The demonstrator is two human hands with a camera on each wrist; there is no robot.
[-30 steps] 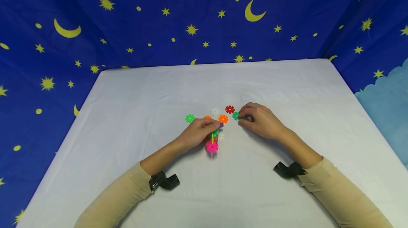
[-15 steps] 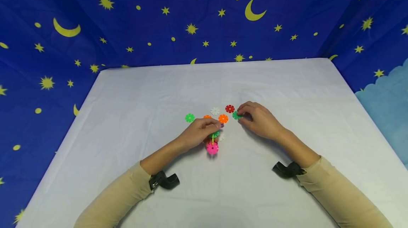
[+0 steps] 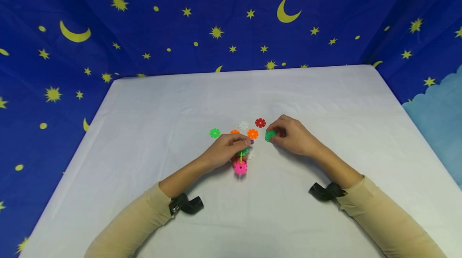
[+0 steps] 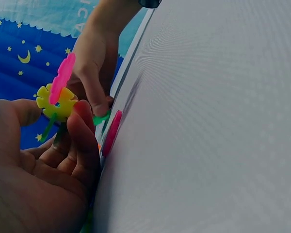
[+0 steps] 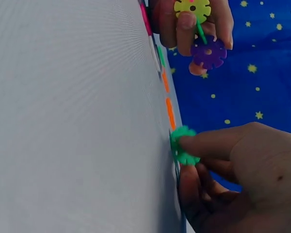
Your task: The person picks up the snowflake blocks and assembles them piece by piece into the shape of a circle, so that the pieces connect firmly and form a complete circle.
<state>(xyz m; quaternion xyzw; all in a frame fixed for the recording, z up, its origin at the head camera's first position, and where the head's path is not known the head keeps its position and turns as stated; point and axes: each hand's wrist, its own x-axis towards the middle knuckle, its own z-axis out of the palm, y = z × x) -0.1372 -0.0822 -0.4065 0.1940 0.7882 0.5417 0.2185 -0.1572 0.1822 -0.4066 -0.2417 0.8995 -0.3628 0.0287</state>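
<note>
My left hand [image 3: 225, 149] holds a small chain of notched plastic discs joined at their slots. In it are a pink disc [image 3: 240, 167], a yellow disc [image 5: 196, 12], a green disc [image 3: 244, 152] and a purple disc [image 5: 208, 52]. The left fingers hide part of this chain. Across from it, my right hand [image 3: 296, 137] pinches a single teal-green disc [image 5: 185, 145] between thumb and fingers. That disc is tilted up, close to the tabletop, apart from the chain.
Loose notched discs lie on the white tablecloth [image 3: 231, 218]: light green [image 3: 214, 133], orange [image 3: 253, 134], white [image 3: 243, 125] and red [image 3: 260, 122]. A pink disc [image 4: 112, 133] rests near the left hand. A blue star-patterned curtain [image 3: 231, 21] stands behind the table.
My right hand has taken up the teal-green disc, which has tilted and shifted slightly toward me and to the right. The left hand and its chain have hardly moved.
</note>
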